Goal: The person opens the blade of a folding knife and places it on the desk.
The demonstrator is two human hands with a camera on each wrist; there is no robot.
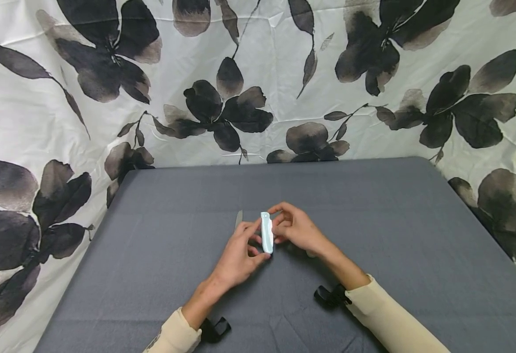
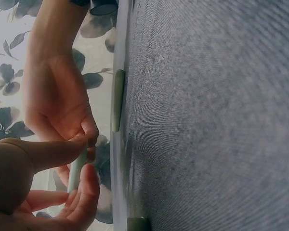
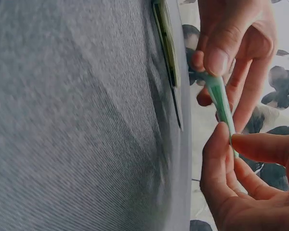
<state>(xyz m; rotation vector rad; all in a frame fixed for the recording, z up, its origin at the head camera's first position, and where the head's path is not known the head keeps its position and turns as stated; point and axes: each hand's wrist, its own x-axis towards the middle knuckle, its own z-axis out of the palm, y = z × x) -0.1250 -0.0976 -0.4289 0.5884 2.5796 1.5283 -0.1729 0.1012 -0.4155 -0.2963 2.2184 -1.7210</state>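
From the head, the pale blue strip (image 1: 266, 234) points toward twelve, pinched by fingers and thumbs of left hand (image 1: 237, 257) and right hand (image 1: 297, 229); a blade (image 1: 238, 218) lies at its ten. It looks light, stiff, perhaps slippery: grip the long edges. The left wrist view adds a green piece (image 2: 118, 101) at the strip's one o'clock; the right wrist view, a green handle (image 3: 166, 45) near eleven, unseen from the head.

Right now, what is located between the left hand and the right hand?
In the head view, a slim pale-blue object sits between the left hand and the right hand, which both hold it.
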